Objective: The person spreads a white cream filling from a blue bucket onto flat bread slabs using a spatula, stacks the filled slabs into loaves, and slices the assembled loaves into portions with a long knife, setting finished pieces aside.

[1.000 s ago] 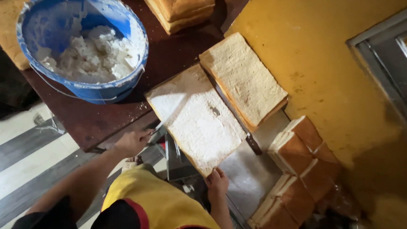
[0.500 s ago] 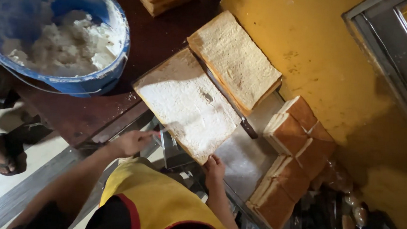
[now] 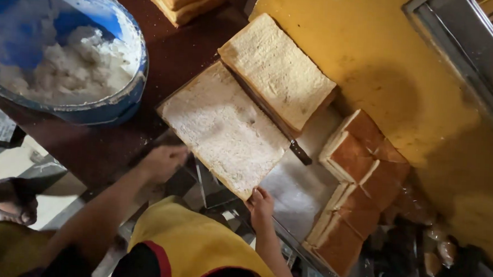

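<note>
- Blue tub (image 3: 127, 97), far left on the dark table (image 3: 167, 57): holds lumpy white spread, near the work so it stays in reach.
- Left hand (image 3: 163, 161): fingers curled together at the near left edge of the big bread slab (image 3: 222, 129); whether it pinches the crust, cannot tell.
- Slab lies flat, white-coated face up, overhanging the table toward the person, probably so both hands can get at its edge.
- Right hand (image 3: 261, 203): fingertips closed on the slab's near corner.
- Knife (image 3: 275, 123): lies between this slab and the plain slab (image 3: 277, 70).
- Brown-crusted loaves (image 3: 356, 160), right: leaning in a row by the yellow wall (image 3: 372, 44).
</note>
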